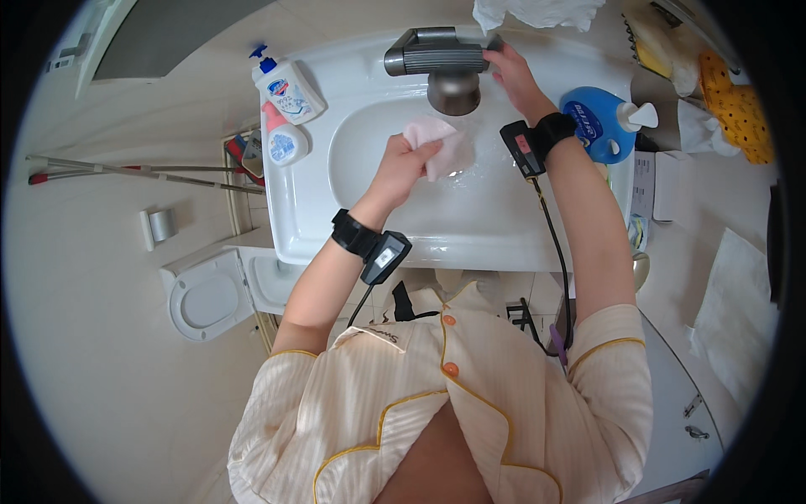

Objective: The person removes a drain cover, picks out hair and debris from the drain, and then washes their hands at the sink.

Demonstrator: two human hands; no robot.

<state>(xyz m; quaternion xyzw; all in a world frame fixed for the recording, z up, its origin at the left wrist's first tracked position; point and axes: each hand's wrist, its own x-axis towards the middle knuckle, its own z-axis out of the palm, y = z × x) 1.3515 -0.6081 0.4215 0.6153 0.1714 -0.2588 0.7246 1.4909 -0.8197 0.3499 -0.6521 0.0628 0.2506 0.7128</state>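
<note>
My left hand (403, 167) grips a pale pink cloth (450, 148) over the basin of a white washbasin (378, 246). The cloth hangs just below the spout of a dark grey faucet (434, 60), and water splashes around its lower edge. At the faucet's right end, my right hand (515, 79) has its fingers on a small dark handle (495, 43), which looks blurred and is partly covered by the fingers. Each wrist carries a black strap with a small cabled box.
On the basin's left rim stand a white pump bottle (293, 94) and a smaller white-and-pink bottle (286, 143). A blue detergent jug (595, 123) sits at the right rim. White cloth (538, 12) hangs behind the faucet. A toilet (208, 299) is at lower left.
</note>
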